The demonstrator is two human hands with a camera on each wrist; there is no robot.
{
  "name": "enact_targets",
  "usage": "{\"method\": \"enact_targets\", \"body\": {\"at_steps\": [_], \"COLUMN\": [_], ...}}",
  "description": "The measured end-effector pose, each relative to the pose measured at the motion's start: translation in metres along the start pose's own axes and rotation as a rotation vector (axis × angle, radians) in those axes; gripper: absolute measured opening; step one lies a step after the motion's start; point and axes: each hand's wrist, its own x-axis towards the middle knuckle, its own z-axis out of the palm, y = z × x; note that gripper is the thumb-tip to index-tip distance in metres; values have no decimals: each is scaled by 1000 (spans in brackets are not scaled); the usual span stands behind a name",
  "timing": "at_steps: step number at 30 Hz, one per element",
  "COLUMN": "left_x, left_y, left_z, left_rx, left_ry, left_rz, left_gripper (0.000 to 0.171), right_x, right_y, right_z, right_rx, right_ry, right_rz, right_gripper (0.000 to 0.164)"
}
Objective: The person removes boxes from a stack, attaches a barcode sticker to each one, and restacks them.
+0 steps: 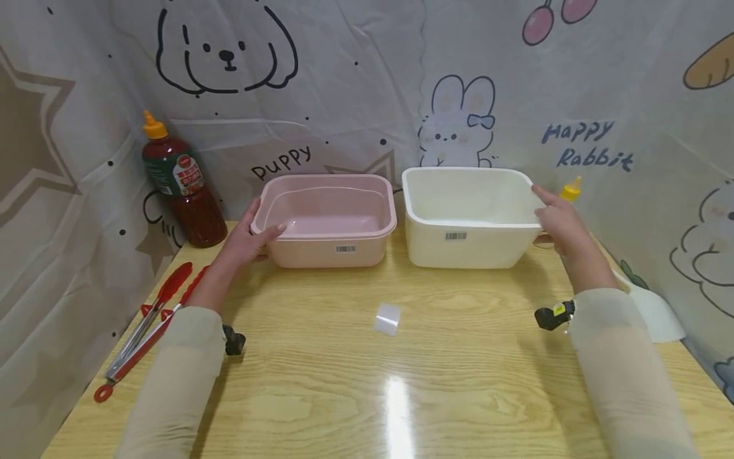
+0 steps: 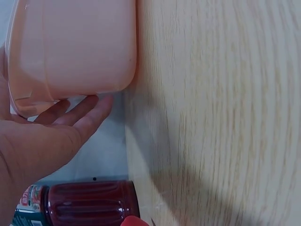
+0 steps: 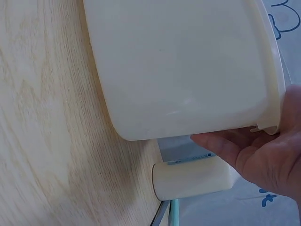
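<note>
A pink plastic tub (image 1: 306,254) stands at the back of the table, left of centre. My left hand (image 1: 243,241) grips its left end, thumb over the rim and fingers along the outer wall. In the left wrist view those fingertips (image 2: 104,104) lie against the tub's side. Beside it, with a narrow gap between, is a deeper cream-white tub (image 1: 487,248). At its right end my right hand (image 1: 564,223) holds the rim, and its other fingers bear on the outside, as the right wrist view shows. Both tubs have a barcode label in front.
A red sauce bottle (image 1: 183,185) with an orange cap stands at the back left. Red-tipped tongs (image 1: 137,341) lie along the left edge. A small pale square (image 1: 387,319) lies mid-table. Behind my right hand shows a yellow-capped bottle (image 1: 570,190), and a white sheet-like item (image 1: 656,312) lies right.
</note>
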Motion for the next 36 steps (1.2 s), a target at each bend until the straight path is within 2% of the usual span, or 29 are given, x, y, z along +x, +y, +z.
{"method": "enact_targets", "body": {"at_steps": [7, 12, 21, 26, 30, 36], "left_x": [3, 4, 4, 2, 2, 4], "left_y": [-2, -2, 1, 4, 6, 6], "left_z": [4, 4, 4, 13, 19, 21], "left_rx": [-25, -30, -38, 19, 59, 66], "left_ry": [3, 0, -13, -4, 22, 32], "left_rz": [0, -15, -12, 10, 2, -18], "left_gripper": [91, 91, 91, 93, 94, 95], "right_x": [-7, -13, -23, -27, -29, -33], "right_y": [-1, -10, -46, -68, -83, -97], "right_z": [-9, -18, -32, -36, -40, -52], "right_rx": [4, -28, -39, -42, -52, -46], "right_ry": [-34, -44, -10, 40, 81, 52], "right_rz": [-21, -63, -70, -53, -38, -33], "right_gripper": [64, 62, 63, 61, 63, 66]}}
